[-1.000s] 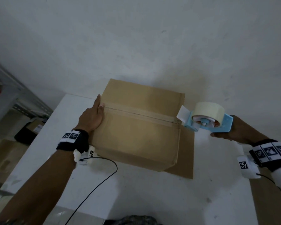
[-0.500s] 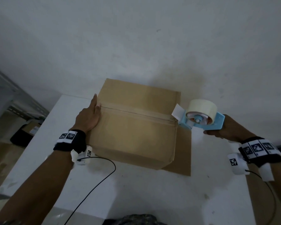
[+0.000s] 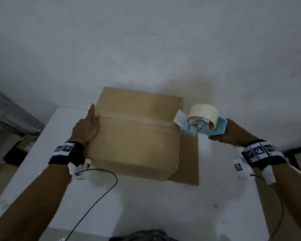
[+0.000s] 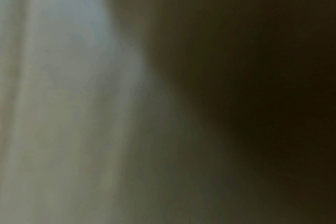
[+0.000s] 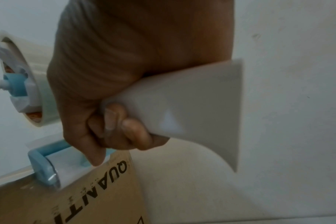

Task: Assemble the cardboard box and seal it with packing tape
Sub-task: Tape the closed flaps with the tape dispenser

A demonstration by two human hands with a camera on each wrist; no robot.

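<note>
Right hand (image 3: 230, 133) grips tape dispenser (image 3: 204, 125) | left hand (image 3: 86, 128) seemingly flat against box (image 3: 137, 136)

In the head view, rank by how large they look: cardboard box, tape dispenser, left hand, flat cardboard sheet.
1. cardboard box
2. flat cardboard sheet, though the box hides much of it
3. tape dispenser and left hand look alike; unranked

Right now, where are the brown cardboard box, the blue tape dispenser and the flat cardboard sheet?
brown cardboard box (image 3: 134, 145): head view, top face.
blue tape dispenser (image 3: 215, 126): head view, frame.
flat cardboard sheet (image 3: 188, 159): head view, bare part.
</note>
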